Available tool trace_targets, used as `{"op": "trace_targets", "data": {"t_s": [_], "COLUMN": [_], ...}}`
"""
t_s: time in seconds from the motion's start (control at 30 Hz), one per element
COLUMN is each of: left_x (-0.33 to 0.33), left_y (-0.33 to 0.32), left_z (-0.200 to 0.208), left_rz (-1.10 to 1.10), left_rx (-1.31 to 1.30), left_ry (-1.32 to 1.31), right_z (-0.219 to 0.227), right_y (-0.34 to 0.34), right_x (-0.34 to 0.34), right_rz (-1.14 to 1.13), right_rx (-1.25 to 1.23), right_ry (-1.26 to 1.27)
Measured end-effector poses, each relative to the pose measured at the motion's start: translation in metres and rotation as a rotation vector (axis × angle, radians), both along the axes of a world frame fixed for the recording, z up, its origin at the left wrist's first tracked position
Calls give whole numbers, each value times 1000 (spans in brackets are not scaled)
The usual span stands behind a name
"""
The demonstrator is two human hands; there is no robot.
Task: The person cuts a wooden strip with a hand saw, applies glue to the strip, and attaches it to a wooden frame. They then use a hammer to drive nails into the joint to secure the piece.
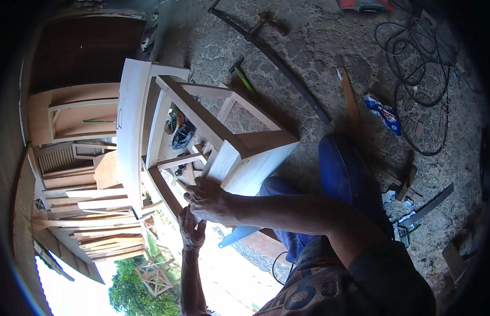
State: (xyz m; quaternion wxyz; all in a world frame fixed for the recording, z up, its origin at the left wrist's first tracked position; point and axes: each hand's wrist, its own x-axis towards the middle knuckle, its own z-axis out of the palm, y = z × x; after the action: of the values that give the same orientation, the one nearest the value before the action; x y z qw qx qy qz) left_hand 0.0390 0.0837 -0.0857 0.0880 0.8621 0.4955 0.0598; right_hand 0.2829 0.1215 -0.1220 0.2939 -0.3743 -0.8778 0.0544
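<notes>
An unpainted wooden frame (218, 131) of joined bars and boards stands tilted in front of me. At its lower left corner my left hand (192, 231) is closed round the end of a bar. My right hand (209, 201) is pressed close above it, its fingers curled against the near board (224, 163). Whatever sits between the right fingers is hidden. Below the right forearm pokes a flat blue blade (238, 235), like that of a handsaw. A large pale panel (130, 131) rises along the frame's far left side.
On the rough floor lie a green-handled hammer (243, 76), a long dark bar (276, 60), a wooden strip (349, 95), a blue-and-white packet (383, 114) and a coiled black cable (413, 68). Stacked timber (97, 216) fills the left. My blue-trousered knee (342, 163) is beside the frame.
</notes>
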Motion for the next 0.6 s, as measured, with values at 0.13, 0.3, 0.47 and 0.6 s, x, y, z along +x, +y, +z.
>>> {"op": "trace_targets", "data": {"t_s": [0.13, 0.3, 0.47, 0.6], "left_x": [30, -39, -110, -115], "left_y": [19, -15, -35, -34], "left_z": [41, 66, 48, 34], "left_rz": [-62, 76, 131, 125], "left_rx": [-23, -64, -15, 31], "left_ry": [166, 290, 179, 59], "right_z": [-2, 24, 41, 38], "right_y": [19, 22, 13, 15], "right_x": [16, 23, 31, 33], "right_rz": [73, 221, 211, 229], "right_rx": [19, -84, -153, -166], "right_ry": [7, -45, -145, -145]}}
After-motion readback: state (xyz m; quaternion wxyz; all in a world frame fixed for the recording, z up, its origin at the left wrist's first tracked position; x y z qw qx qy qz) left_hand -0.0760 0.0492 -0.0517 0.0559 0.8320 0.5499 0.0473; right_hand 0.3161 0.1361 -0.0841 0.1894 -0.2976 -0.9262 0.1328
